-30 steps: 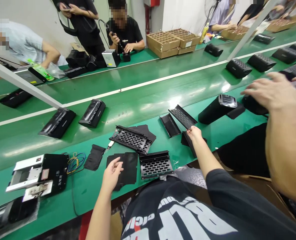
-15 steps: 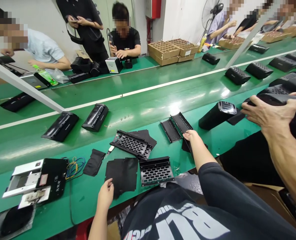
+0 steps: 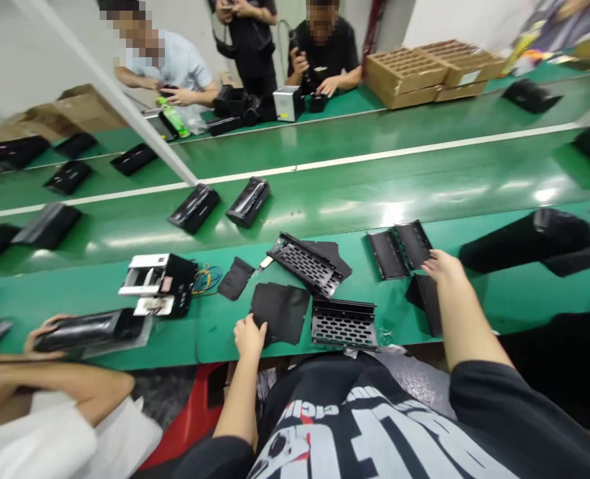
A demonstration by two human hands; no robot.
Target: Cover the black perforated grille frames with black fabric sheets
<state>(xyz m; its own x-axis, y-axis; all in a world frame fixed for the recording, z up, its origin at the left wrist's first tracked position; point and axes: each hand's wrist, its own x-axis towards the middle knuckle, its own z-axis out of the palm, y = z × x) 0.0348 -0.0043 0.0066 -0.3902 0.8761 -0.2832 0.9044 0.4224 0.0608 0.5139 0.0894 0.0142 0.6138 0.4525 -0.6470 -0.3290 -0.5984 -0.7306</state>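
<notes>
My left hand (image 3: 249, 334) is closed on the near corner of a stack of black fabric sheets (image 3: 281, 310) lying on the green bench (image 3: 215, 332). My right hand (image 3: 442, 267) rests with its fingers bent at the near edge of two black plastic panels (image 3: 400, 247), just above a dark sheet (image 3: 427, 298). Between my hands lie two black perforated grilles, one flat (image 3: 345, 324), one propped on black sheets (image 3: 305, 263). Whether my right hand grips anything is hidden.
A person at my left holds a black unit (image 3: 88, 330). A white-and-black device (image 3: 158, 283) with coloured wires lies beside it. Black housings (image 3: 248, 201) ride the conveyor. A black cylinder (image 3: 527, 239) lies at right. People work across the belt near cardboard trays (image 3: 427, 70).
The view has swung left, so a person at my left shows and the arm at my right has almost gone. My left hand has closed on the fabric's corner.
</notes>
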